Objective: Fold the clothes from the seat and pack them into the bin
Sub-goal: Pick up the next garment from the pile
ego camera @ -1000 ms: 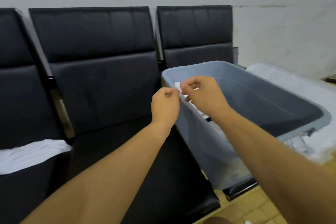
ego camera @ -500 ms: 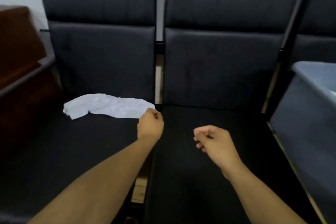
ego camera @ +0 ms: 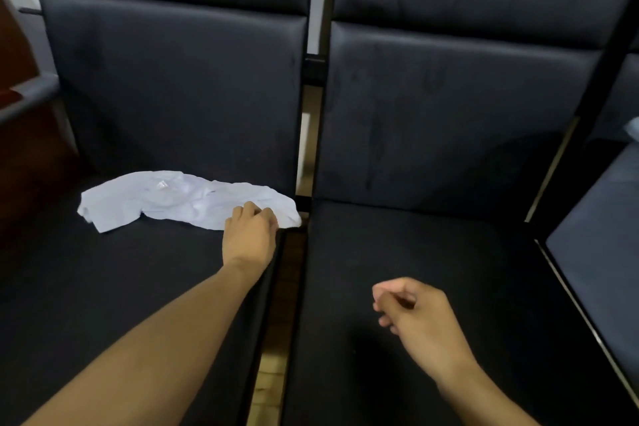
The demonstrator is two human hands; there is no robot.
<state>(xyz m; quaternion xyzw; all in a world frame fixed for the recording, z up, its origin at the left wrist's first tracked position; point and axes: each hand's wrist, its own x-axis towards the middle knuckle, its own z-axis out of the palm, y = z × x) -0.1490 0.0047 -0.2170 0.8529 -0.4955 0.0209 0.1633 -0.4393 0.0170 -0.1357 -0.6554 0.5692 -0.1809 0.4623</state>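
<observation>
While your right hand [ego camera: 420, 320] hung nearest the camera above the right seat [ego camera: 432, 287], its fingers were loosely curled and it held nothing. Farther out, your left hand [ego camera: 249, 235] lay at the near right end of the white garment [ego camera: 179, 199], fingers bent down onto the cloth; whether that grip had actually closed on the fabric could not be told. The garment lay crumpled and unfolded along the back of the left seat [ego camera: 121, 287], close to the backrest [ego camera: 179, 90], its right end almost at the gap between the two seats. At the far right edge, a grey bin [ego camera: 603, 252] stood on the next seat.
</observation>
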